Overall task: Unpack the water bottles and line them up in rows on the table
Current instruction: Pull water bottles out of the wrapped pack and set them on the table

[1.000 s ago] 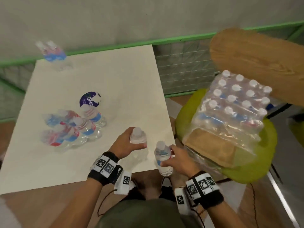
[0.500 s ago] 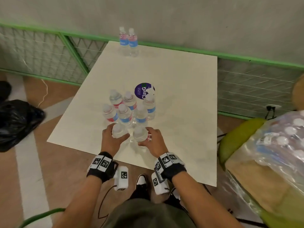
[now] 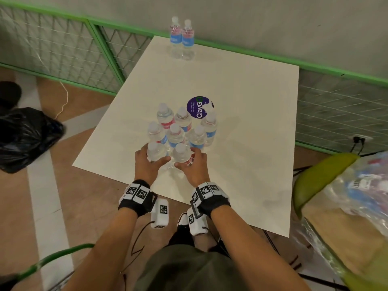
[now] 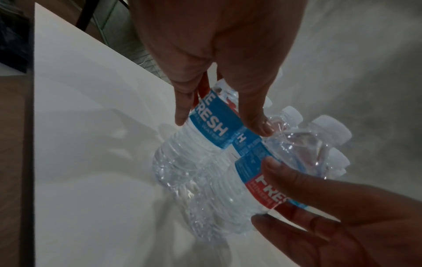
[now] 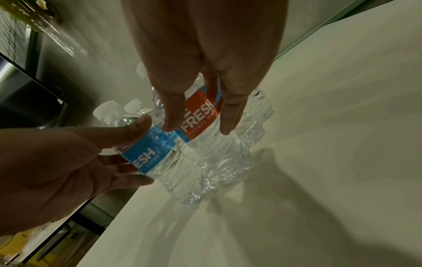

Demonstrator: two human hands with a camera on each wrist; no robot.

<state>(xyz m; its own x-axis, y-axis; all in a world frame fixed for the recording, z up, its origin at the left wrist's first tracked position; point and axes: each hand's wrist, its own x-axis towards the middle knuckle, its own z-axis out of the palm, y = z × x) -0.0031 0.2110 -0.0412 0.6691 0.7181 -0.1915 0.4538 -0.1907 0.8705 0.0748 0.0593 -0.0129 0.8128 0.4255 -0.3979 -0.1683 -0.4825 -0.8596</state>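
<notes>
Two clear water bottles stand upright side by side at the near end of a cluster of several bottles on the white table. My left hand grips the left one, whose label is blue. My right hand grips the right one, whose label is red. Both bases look down on the tabletop. Each wrist view shows the other hand's bottle alongside.
Two more bottles stand at the table's far edge. A purple round sticker lies behind the cluster. The shrink-wrapped pack rests on a green chair at the right. A black bag lies on the floor at the left.
The head view swung from the chair's pack to the table. Both hands carried their bottles from the table's near right corner to the cluster's front, and have barely moved since.
</notes>
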